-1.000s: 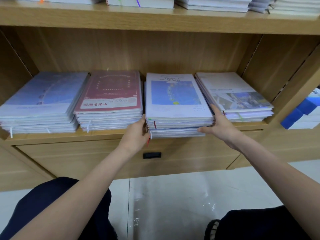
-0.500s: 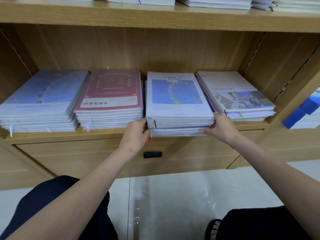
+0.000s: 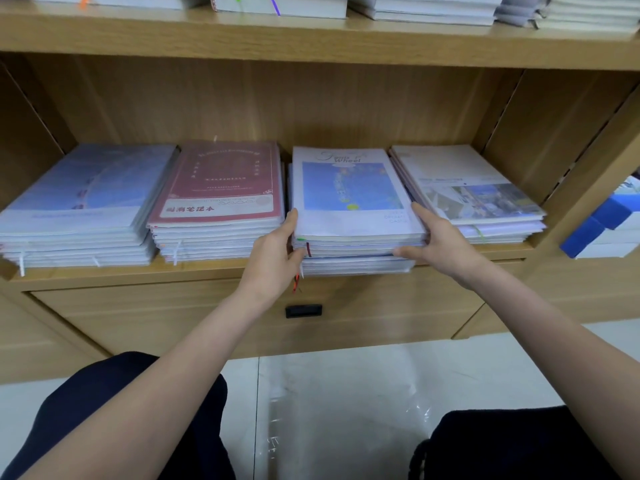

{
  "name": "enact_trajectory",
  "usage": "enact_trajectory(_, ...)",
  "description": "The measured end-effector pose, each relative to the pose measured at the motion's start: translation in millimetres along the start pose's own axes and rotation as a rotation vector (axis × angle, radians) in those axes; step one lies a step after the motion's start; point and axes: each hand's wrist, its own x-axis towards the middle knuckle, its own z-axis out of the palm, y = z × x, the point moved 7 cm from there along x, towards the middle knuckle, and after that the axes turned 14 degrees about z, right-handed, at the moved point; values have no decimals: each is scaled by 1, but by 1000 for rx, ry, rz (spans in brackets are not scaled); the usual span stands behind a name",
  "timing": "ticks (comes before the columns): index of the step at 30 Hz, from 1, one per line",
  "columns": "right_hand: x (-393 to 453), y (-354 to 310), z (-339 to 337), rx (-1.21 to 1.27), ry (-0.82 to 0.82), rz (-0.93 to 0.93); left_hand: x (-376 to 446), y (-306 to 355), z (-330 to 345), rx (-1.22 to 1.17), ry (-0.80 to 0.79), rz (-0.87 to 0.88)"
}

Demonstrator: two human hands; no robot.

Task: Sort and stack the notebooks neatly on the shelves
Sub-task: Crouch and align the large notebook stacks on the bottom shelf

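Observation:
Four notebook stacks lie side by side on the wooden shelf [image 3: 104,275]. The third stack [image 3: 349,188] has a white cover with a blue picture; its upper notebooks sit slightly behind the lower ones. My left hand [image 3: 273,261] presses against this stack's left side, fingers straight along the edge and thumb on the front. My right hand [image 3: 440,244] presses the right side, a finger reaching into the gap beside the photo-cover stack [image 3: 467,192], thumb on the front edge. The red-cover stack [image 3: 221,188] lies just left of my left hand.
A pale blue stack [image 3: 83,199] fills the shelf's left end. The upper shelf [image 3: 311,39] carries more notebook stacks. Below is a drawer with a black handle [image 3: 303,310]. Blue and white boxes [image 3: 602,226] stand at the right. My knees are over the white floor.
My right hand drew back to the stack's front corner, then slid its fingers in again along the right side. My left fingers moved up along the left edge.

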Motion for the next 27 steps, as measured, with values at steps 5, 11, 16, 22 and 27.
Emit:
enact_trajectory(5, -2, 4, 7, 12, -32, -89, -3, -20, 9, -139, -95, -81)
enact_trajectory(11, -11, 9, 21, -263, 144, -212, -23, -27, 27, -202, -147, -89)
enact_trajectory(16, -15, 14, 34, -311, 255, -185, -32, -26, 34, -188, -102, -139)
enact_trajectory(22, -8, 8, 34, -347, 287, -175, -26, -23, 29, -184, 46, -175)
enact_trajectory(27, -4, 8, 32, -384, 251, -194, -24, -23, 27, -175, -21, -163)
